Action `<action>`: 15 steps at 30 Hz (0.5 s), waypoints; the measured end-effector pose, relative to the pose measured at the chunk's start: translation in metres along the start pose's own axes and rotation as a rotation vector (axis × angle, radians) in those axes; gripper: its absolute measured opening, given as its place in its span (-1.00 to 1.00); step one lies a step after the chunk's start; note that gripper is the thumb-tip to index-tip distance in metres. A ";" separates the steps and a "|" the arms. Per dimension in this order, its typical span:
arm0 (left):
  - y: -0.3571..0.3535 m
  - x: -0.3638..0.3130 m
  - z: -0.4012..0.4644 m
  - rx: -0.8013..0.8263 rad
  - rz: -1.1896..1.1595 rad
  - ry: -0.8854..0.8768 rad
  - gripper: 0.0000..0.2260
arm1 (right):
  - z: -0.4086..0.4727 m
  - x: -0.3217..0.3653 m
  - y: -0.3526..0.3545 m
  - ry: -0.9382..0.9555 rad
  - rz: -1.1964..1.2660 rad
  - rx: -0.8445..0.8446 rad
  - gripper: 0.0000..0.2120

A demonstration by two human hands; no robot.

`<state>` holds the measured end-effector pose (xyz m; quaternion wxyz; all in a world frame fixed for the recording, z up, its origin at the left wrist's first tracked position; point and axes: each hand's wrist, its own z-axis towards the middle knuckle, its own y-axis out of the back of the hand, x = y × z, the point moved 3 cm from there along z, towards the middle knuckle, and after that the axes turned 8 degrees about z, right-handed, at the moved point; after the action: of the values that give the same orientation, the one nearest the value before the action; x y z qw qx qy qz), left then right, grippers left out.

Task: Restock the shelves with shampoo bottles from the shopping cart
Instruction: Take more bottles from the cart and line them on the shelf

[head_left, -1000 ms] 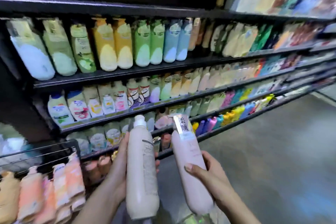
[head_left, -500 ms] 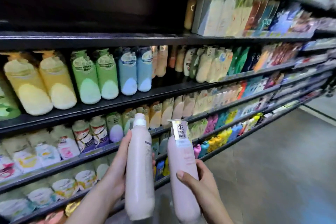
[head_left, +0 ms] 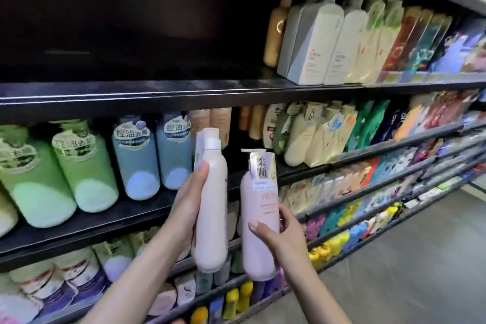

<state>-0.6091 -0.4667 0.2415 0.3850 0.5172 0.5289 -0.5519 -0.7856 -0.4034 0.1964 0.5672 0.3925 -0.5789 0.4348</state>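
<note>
My left hand [head_left: 188, 208] grips a tall pale pink shampoo bottle [head_left: 211, 213] with a white cap, held upright with its plain back toward me. My right hand [head_left: 278, 234] holds a second pink bottle [head_left: 259, 218] by its lower half; this one has a pump top and a gold label at its neck. Both bottles are raised in front of the black shelves [head_left: 157, 92]. The upper shelf's left part is dark and bare; the shelf below has a gap behind the bottles. The shopping cart is out of view.
Green bottles [head_left: 86, 166] and blue bottles [head_left: 136, 160] stand at left on the middle shelf. White and tan pump bottles [head_left: 313, 31] fill the upper shelf's right part. Lower shelves are packed with small bottles. A grey floor aisle [head_left: 394, 271] runs along the right.
The view has swung up and right, so the cart has left the frame. Both hands have lifted their bottles from the lower shelves to the level of the middle shelf.
</note>
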 end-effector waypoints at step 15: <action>-0.035 -0.003 0.138 -0.403 0.392 -0.176 -0.47 | 0.203 0.000 -0.007 0.092 -0.025 0.280 -0.40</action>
<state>-0.6653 -0.5978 0.2376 0.6236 0.4729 0.4823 -0.3937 -0.8430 -0.5981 0.2016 0.5382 0.4548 -0.4809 0.5217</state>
